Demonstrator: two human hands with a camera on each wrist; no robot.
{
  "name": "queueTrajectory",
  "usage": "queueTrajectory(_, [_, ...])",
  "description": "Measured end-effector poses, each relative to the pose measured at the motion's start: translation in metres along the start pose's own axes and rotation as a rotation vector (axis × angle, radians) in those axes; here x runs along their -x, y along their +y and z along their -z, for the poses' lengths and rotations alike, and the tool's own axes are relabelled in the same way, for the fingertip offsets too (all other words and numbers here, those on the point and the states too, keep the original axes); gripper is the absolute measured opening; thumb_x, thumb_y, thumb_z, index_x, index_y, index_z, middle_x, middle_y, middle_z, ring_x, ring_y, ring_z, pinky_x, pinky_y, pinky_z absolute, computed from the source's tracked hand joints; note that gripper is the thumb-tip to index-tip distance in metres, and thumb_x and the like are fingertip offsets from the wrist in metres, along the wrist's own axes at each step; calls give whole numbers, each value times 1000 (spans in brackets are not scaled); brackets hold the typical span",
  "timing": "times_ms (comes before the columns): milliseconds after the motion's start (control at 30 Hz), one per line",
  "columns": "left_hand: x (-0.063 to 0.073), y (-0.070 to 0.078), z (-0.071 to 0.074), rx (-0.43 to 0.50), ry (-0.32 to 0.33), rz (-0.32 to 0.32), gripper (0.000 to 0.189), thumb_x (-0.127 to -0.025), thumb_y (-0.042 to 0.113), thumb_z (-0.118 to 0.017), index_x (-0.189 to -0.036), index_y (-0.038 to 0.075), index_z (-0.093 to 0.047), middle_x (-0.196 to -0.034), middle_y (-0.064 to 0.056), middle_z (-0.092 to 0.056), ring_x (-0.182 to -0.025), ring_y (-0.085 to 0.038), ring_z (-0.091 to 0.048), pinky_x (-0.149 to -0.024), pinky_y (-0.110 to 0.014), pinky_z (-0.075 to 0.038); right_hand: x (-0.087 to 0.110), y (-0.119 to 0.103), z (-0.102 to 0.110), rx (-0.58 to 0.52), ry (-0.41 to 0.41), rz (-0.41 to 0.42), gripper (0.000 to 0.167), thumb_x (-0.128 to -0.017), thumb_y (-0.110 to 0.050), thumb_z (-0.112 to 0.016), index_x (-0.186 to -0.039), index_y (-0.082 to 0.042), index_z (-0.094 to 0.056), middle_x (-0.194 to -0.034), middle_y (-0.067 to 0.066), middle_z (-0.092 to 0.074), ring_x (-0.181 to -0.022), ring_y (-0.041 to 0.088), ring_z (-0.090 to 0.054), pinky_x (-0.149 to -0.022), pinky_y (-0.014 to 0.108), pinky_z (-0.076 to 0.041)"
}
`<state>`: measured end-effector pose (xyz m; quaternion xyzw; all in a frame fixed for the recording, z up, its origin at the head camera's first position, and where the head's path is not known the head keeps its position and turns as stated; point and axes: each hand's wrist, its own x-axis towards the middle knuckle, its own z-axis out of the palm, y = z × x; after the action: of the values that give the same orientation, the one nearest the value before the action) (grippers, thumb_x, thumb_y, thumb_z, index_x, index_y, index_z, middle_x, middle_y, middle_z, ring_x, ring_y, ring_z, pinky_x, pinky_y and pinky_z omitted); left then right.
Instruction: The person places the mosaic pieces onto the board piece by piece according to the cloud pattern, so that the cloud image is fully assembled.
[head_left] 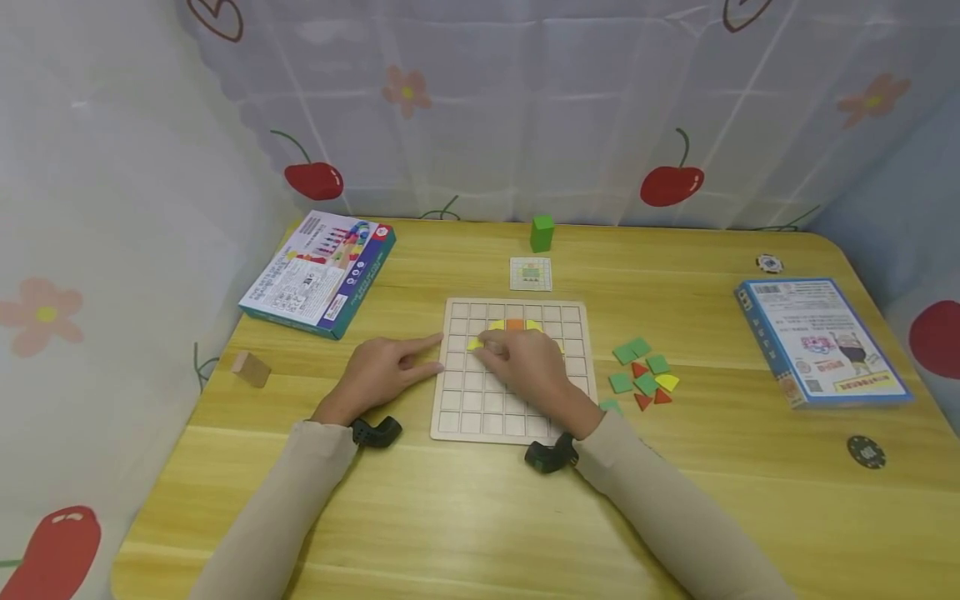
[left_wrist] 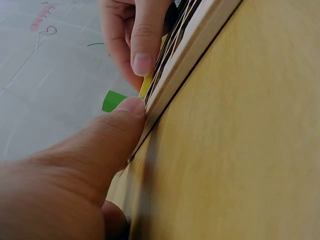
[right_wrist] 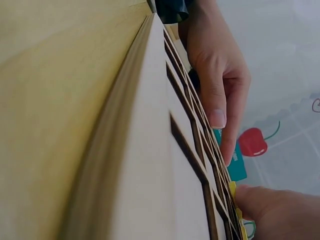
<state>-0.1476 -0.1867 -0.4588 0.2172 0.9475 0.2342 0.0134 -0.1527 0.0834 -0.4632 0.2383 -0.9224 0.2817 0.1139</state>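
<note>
A wooden grid board (head_left: 461, 423) with square cells lies flat on the table. My left hand (head_left: 381, 371) rests beside its left edge, index finger and thumb stretched out to touch the rim. Over the board, my right hand (head_left: 531, 367) pinches a yellow piece (head_left: 474, 342) between thumb and fingers, at a cell left of centre. The left wrist view shows this yellow piece (left_wrist: 145, 86) under the right fingertips. An orange square (head_left: 514, 324) sits in the upper part of the grid with yellow pieces (head_left: 497, 325) beside it; the right hand hides some cells.
Right of the board lie loose green squares (head_left: 620, 382), red triangles (head_left: 642, 402) and a yellow quarter-round piece (head_left: 667, 382). A pattern card (head_left: 530, 273) and green block (head_left: 542, 234) stand behind. Boxes (head_left: 318, 271) (head_left: 825, 342) flank both sides; a wooden block (head_left: 251, 369) is left.
</note>
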Motion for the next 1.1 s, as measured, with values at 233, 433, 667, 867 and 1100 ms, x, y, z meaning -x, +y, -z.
queueTrajectory(233, [-1, 1, 0, -10, -5, -3, 52, -96, 57, -65, -143, 37, -60, -56, 9, -39, -54, -9, -29, -55, -33, -29, 2, 1, -1, -4, 4, -2, 22, -98, -25, -68, -115, -19, -80, -53, -12, -48, -46, 6, -36, -39, 25, -31])
queueTrajectory(433, [-1, 1, 0, -9, -9, 2, 52, -95, 58, -65, -143, 38, -60, -57, 9, -39, -54, -9, -29, -55, -33, -28, 1, 1, -1, 3, 8, -23, 22, -97, -27, -68, -114, -19, -79, -56, -11, -56, -47, 8, -43, -41, 26, -35])
queueTrajectory(667, [0, 0, 0, -2, 4, -4, 52, -95, 57, -66, -142, 37, -61, -57, 9, -40, -53, -9, -29, -54, -32, -28, 2, -1, 3, -37, -3, -29, 22, -98, -26, -66, -114, -18, -80, -54, -11, -53, -46, 7, -39, -41, 27, -34])
queueTrajectory(867, [0, -1, -1, -13, -7, 1, 52, -95, 58, -65, -143, 39, -60, -57, 8, -40, -53, -9, -29, -55, -32, -27, 0, 2, 26, -128, 32, -93, 22, -99, -25, -66, -117, -17, -78, -51, -9, -40, -45, 8, -32, -45, 29, -29])
queueTrajectory(1100, [0, -2, 0, -11, -16, 15, 53, -95, 59, -65, -143, 39, -59, -56, 8, -39, -53, -9, -28, -55, -32, -26, 8, 24, 77, -181, 122, -89, 20, -98, -20, -71, -115, -13, -78, -56, -5, -41, -48, 13, -34, -46, 30, -28])
